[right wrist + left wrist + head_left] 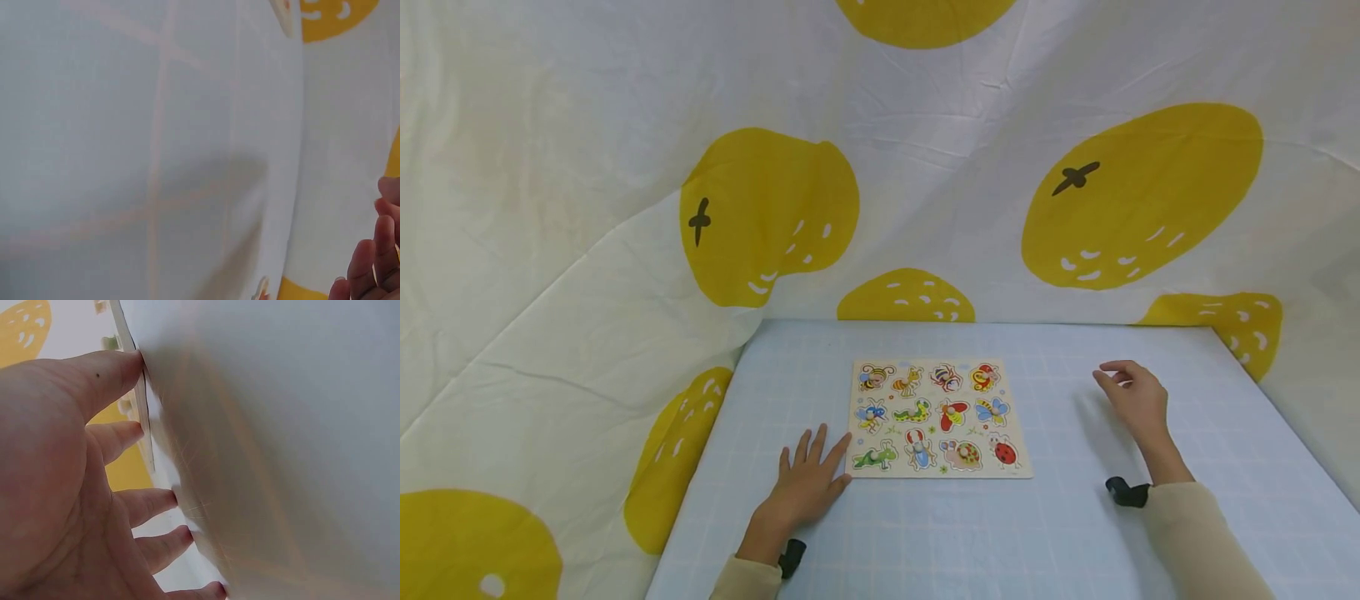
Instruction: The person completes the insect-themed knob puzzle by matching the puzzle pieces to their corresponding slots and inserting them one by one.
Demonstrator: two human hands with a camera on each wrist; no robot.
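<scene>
A flat wooden peg puzzle board (937, 478) with several colourful insect pieces, among them a caterpillar (912, 411) and a ladybird (1003, 451), lies on the table. My left hand (808, 487) rests beside its lower left corner, fingers spread. In the left wrist view, the thumb (112, 378) and index finger (119, 437) touch the board's edge (145, 419); the other fingertips meet the tabletop. To the board's right, my right hand (1138, 404) hovers with loosely bent fingers, thumb and index slightly apart. Nothing shows in its grasp. Its fingers (365, 265) appear at the right wrist view's corner.
A pale blue checked cloth (940, 542) covers the table. White fabric with yellow fruit prints (925, 208) hangs behind and along the left. Dark wrist cameras (1126, 492) sit on both wrists. One small coloured thing (262, 294) is cut off at the right wrist view's bottom; its kind is unclear.
</scene>
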